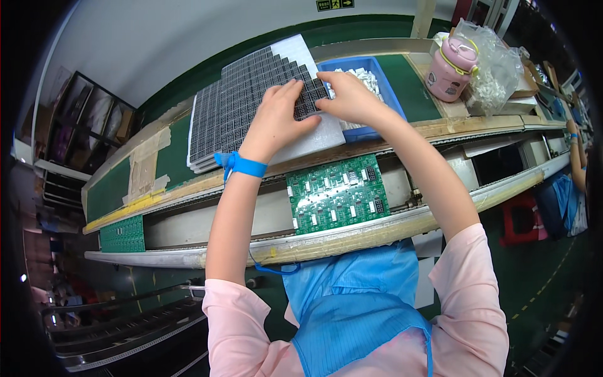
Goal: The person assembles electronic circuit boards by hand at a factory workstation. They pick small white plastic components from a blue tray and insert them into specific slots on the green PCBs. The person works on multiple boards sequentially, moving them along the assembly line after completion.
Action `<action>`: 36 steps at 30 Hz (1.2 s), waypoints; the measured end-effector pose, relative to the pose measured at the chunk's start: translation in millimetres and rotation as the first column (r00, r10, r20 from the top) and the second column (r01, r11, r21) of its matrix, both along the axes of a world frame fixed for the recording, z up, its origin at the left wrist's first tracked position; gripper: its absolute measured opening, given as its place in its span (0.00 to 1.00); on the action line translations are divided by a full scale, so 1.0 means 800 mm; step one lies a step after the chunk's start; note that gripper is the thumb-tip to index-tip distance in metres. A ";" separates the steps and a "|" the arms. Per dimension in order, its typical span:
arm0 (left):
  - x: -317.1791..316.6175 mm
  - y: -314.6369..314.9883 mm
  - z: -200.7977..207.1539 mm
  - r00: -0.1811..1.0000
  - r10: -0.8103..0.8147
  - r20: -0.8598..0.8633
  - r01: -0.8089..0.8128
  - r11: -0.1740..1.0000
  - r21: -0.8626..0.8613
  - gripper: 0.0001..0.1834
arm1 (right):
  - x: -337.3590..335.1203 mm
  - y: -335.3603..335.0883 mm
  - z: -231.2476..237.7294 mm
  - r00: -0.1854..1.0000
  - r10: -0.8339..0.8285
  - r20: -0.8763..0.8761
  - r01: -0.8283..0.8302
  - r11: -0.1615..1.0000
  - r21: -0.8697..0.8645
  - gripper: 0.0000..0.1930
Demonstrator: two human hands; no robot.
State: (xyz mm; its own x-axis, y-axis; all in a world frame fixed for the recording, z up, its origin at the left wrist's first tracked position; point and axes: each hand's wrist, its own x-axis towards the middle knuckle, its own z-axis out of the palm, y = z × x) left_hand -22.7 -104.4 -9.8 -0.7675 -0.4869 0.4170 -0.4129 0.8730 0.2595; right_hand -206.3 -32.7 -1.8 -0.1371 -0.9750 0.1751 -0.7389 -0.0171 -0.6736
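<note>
The black display modules [239, 94] sit in close rows on the white foam sheet [317, 139], at the far side of the line, their stepped edge toward the right. Each one is probably light and stiff, with a smooth face that may slide under a fingertip, and any pins beneath would bend easily, so the side edges look the best hold, taken from the ragged right end. The left hand [274, 119] lies over the rows, thumb well apart from its loosely curved fingers, with nothing visible between them. The right hand [352, 97] has thumb and forefinger parted at the block's right edge; whether they pinch a module I cannot tell. The foam lies on a green bench top [408, 81], beside a blue bin [391, 94] of small white parts. Nearer, a green circuit board [333, 195] spans the rails, with another board [122, 235] far left. A pink bottle [447, 75] and clear bag [496, 72] stand right; dark shelving [94, 113] lines the left.
</note>
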 end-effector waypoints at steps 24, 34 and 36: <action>-0.027 0.004 -0.010 0.974 -0.023 0.225 0.092 0.950 -0.300 0.20 | 0.018 -0.011 0.048 0.748 -0.348 0.565 0.142 0.916 0.375 0.14; -0.046 0.026 -0.004 0.942 0.105 0.320 0.064 0.878 -0.475 0.23 | 0.004 -0.025 0.016 0.476 -0.321 0.819 0.166 0.947 0.275 0.08; -0.046 0.022 -0.006 0.932 0.106 0.348 0.053 0.907 -0.417 0.23 | 0.003 -0.021 0.017 0.464 -0.308 0.831 0.156 0.951 0.265 0.08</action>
